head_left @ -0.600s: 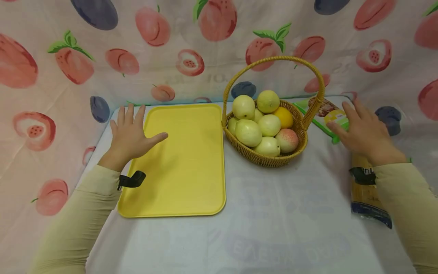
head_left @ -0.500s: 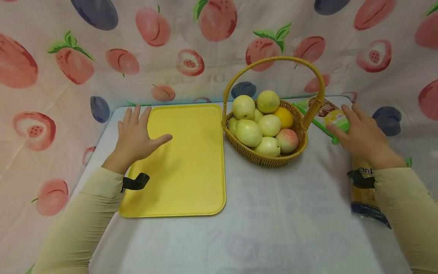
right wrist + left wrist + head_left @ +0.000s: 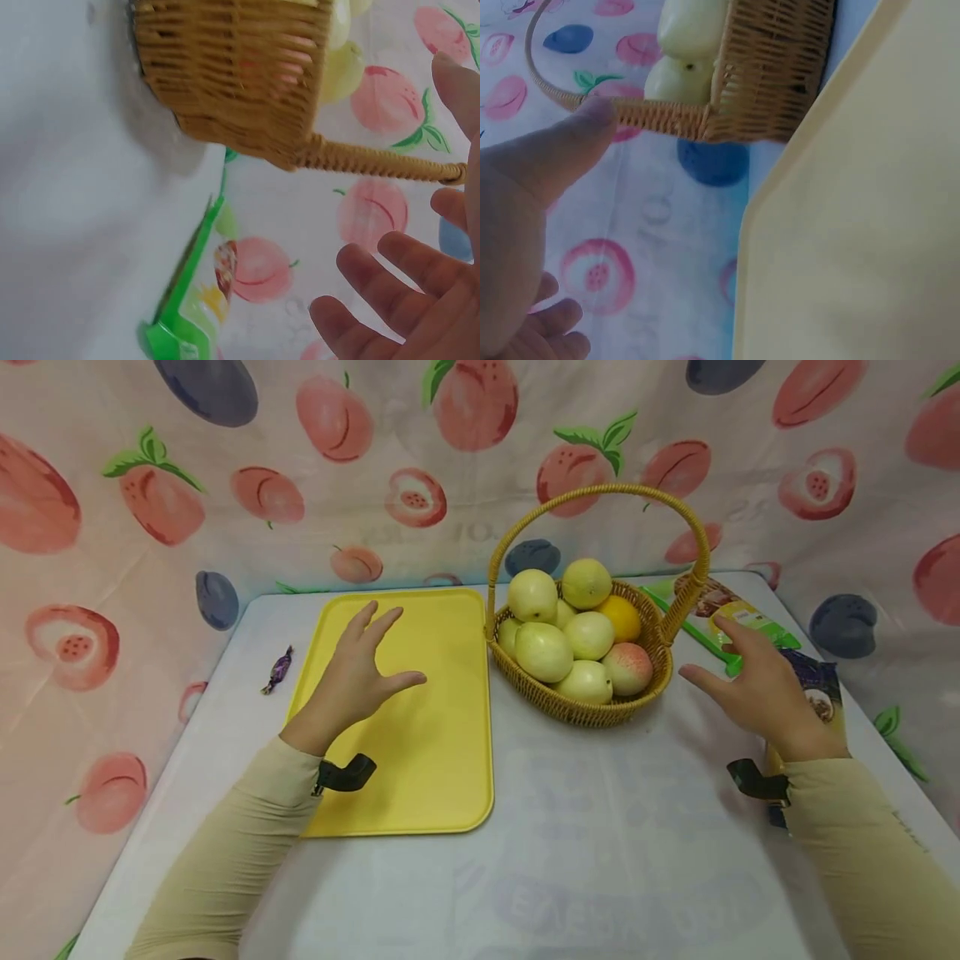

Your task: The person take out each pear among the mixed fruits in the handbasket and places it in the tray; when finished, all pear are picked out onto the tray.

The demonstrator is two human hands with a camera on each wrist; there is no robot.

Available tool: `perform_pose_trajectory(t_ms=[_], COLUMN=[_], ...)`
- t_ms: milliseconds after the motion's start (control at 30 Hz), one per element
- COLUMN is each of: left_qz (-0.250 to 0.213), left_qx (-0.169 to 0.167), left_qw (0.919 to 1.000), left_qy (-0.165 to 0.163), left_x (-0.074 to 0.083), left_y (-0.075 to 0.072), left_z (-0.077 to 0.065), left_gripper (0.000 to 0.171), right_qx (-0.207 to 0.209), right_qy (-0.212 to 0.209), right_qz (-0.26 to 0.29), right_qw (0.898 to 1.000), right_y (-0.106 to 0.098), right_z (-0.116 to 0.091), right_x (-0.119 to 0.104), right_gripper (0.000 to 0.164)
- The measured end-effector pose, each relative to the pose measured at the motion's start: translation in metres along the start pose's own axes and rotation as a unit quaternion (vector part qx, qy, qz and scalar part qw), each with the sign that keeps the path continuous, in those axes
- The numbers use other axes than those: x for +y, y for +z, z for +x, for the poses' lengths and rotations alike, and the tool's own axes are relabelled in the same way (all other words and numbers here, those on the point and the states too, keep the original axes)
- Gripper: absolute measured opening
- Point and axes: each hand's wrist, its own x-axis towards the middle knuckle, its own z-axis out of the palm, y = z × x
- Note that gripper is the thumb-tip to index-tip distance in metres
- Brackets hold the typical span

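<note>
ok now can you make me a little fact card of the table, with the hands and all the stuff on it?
Left hand: over the yellow tray, fingers spread, holding nothing
Right hand: to the right of the basket, holding nothing
Basket: woven, tall arched handle, right of the tray
Fruit inside: several pale ones, an orange one, a pinkish one
Left of tray: small purple wrapped sweet
Right side: green-edged packet, dark packet partly hidden
Backdrop: fruit-print cloth

White cloth-covered counter (image 3: pixel 600 827): room to pass nearer the person.
Golden wicker basket (image 3: pixel 588 714): arched handle (image 3: pixel 600 489) obstructs from above.
</note>
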Motion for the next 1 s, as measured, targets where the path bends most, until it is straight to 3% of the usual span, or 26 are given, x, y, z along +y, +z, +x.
perform_pose_trajectory(t_ms=[300,467,600,767,1000], left_qz=[-0.055,-0.080,-0.110,-0.159,-0.221], left_qx=[0.006,-0.014,-0.032,-0.055,-0.073], left_qw=[0.9975,0.9960,0.9930,0.9856,0.9726], left_qy=[0.044,0.036,0.029,0.019,0.009], left_x=[0.013,0.021,0.028,0.036,0.048], left_y=[0.030,0.045,0.056,0.069,0.083], left_z=[0.005,0.009,0.014,0.021,0.033], left_gripper=[0.078,0.074,0.072,0.071,0.072], right_qx=[-0.024,-0.043,-0.082,-0.115,-0.117], right_qy=[-0.017,-0.014,0.004,0.025,0.027], right_qz=[0.048,0.062,0.098,0.144,0.143], right_qw=[0.998,0.997,0.992,0.983,0.982], right_y=[0.019,0.030,0.037,0.044,0.051], right_z=[-0.003,-0.004,-0.003,-0.002,0.001], right_x=[-0.006,-0.009,-0.008,-0.005,-0.004], right_gripper=[0.085,0.084,0.085,0.086,0.083])
